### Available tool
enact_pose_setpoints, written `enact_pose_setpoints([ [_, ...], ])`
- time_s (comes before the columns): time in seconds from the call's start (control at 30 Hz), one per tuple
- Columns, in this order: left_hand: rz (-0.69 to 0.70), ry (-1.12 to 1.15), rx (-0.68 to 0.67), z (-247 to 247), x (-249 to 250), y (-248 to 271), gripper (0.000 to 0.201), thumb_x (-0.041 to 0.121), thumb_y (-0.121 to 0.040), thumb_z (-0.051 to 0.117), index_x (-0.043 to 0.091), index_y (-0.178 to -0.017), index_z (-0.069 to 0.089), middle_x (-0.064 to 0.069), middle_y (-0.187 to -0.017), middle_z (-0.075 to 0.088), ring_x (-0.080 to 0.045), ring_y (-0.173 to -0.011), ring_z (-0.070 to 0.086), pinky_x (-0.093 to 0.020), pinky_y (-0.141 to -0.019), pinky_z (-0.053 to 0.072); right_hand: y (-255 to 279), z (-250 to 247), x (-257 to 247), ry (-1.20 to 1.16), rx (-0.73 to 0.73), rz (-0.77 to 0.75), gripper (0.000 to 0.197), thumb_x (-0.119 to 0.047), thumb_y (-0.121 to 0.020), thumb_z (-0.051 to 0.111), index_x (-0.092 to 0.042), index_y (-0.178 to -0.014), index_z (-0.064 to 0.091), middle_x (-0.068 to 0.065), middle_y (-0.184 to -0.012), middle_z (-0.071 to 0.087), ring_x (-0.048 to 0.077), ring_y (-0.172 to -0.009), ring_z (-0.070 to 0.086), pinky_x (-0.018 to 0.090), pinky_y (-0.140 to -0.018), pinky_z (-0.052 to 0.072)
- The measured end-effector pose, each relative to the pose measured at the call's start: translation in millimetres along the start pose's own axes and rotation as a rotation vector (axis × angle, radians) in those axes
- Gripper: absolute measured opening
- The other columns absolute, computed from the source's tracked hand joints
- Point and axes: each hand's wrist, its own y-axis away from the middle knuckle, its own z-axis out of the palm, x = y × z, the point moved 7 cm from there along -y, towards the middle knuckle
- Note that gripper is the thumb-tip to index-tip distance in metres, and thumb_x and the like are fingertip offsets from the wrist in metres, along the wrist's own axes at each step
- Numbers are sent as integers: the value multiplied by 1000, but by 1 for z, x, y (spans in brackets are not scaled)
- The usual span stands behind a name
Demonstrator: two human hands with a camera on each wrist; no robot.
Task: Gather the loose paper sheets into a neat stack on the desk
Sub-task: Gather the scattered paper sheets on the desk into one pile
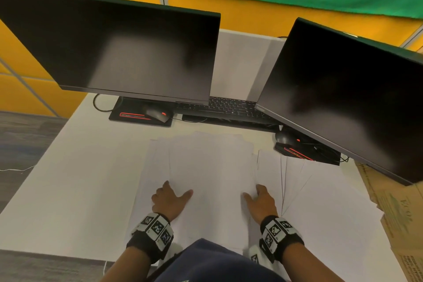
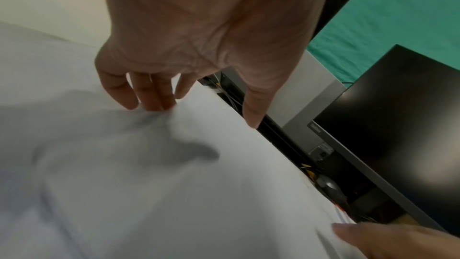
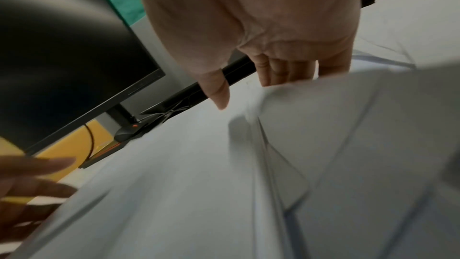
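Note:
Several white paper sheets lie overlapped in the middle of the white desk, and more sheets fan out to the right. My left hand rests on the left part of the middle sheets. Its bent fingertips press the paper and the thumb is spread apart. My right hand sits at the right edge of the middle sheets. Its fingers dip behind a raised paper edge, with the thumb held apart above the sheet. Both wrist views are blurred.
Two dark monitors hang over the back of the desk, with a keyboard between them. A mouse on a pad sits back left and another mouse back right. Cardboard lies at the right edge.

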Motion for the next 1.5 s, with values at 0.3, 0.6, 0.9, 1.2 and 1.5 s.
enact_pose_setpoints([
  [0.3,103,-27,18,13,6,0,72,50,-78,62,10,-133,38,-14,-134,48,-33,-123,41,-44,-103,37,16,13,-14,-171,-113,-73,64,-16,-96,50,-10,-150,16,9,-157,23,25,-144,24,34,-116,21],
  [0.6,345,676,-136,-44,33,30,71,48,-64,77,26,-126,49,10,-113,66,-14,-108,62,-33,-97,45,41,-28,-37,-556,-289,-261,44,-26,-86,65,-32,-124,45,-6,-128,58,17,-120,55,39,-107,40],
  [0.9,325,474,-359,-8,46,16,51,34,-69,78,13,-113,62,-4,-103,75,-20,-93,70,-37,-84,54,42,-19,-39,-477,-319,-257,67,-23,-83,69,-19,-138,31,-3,-131,52,14,-119,51,34,-107,40],
  [1.2,68,387,-238,38,-6,-11,42,17,-81,70,1,-118,56,-19,-107,63,-35,-96,59,-43,-89,45,18,-159,134,-336,522,297,69,-25,-78,74,-12,-137,41,19,-139,44,37,-126,45,46,-107,38],
  [1.5,84,284,-213,37,0,-9,42,20,-81,70,0,-116,57,-20,-105,63,-31,-88,56,-38,-83,41,21,-183,224,-182,291,631,106,-36,-64,84,5,-142,24,23,-145,40,38,-130,43,43,-105,38],
])
